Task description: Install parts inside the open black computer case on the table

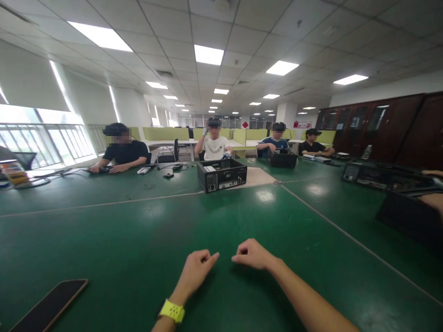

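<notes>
Our left hand [200, 271] and right hand [253, 255], half-open and empty, are above the table [131, 244]; the black computer case [223, 179] lies well ahead, open side up, presumably for access inside.

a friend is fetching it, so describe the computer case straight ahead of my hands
On the big green table, look straight past your left hand and right hand to the far side. A black computer case stands there, open-topped, at the edge of a pale patch. Unlike the cases farther right, it sits in front of the person in a white shirt.
</notes>
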{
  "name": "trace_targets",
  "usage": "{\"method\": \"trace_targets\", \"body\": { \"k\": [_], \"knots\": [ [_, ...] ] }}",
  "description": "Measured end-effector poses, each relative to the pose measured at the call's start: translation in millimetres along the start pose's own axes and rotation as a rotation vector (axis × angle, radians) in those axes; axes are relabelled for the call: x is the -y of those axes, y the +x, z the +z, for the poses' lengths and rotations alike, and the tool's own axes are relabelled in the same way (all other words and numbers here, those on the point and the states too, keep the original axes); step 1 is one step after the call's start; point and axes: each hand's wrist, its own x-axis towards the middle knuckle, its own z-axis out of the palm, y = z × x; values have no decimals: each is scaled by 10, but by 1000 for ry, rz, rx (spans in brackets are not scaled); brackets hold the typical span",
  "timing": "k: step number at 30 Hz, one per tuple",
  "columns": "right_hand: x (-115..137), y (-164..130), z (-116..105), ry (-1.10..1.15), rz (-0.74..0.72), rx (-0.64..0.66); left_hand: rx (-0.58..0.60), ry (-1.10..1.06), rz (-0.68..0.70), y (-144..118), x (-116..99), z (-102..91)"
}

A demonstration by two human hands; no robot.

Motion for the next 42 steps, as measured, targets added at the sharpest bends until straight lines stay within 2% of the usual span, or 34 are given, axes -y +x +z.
{"method": "trace_targets", "body": {
  "k": [3, 6, 8, 13, 17, 21, 26, 33, 35, 39, 42],
  "knots": [
    [-40, -179, 130, 175, 10, 32, -10, -166, -37, -185, -6, 104],
    [-38, -246, 243, 359, 5, -28, -79, -259, -41, -247, -36, 205],
    [-45, -253, 326, 396, -24, -87, -86, -279, -44, -235, -40, 267],
    [-147, -197, 499, 424, -32, -139, 86, -275, -104, -194, 15, 380],
    [-236, -150, 541, 466, -29, -194, 192, -310, -126, -206, 34, 410],
    [-290, -135, 560, 469, -30, -227, 211, -331, -148, -207, 50, 428],
    [-308, -142, 582, 504, -8, -197, 205, -380, -158, -189, 127, 461],
    [-205, -300, 489, 627, -75, -187, 165, -387, -147, -185, 119, 456],
    [-195, -351, 428, 591, -120, -216, 159, -398, -145, -193, 100, 442],
    [-71, -379, 214, 467, -143, -253, 166, -406, -142, -201, 94, 434],
    [222, -391, -47, 383, -173, -266, 170, -420, -136, -196, 115, 446]
  ]
}}
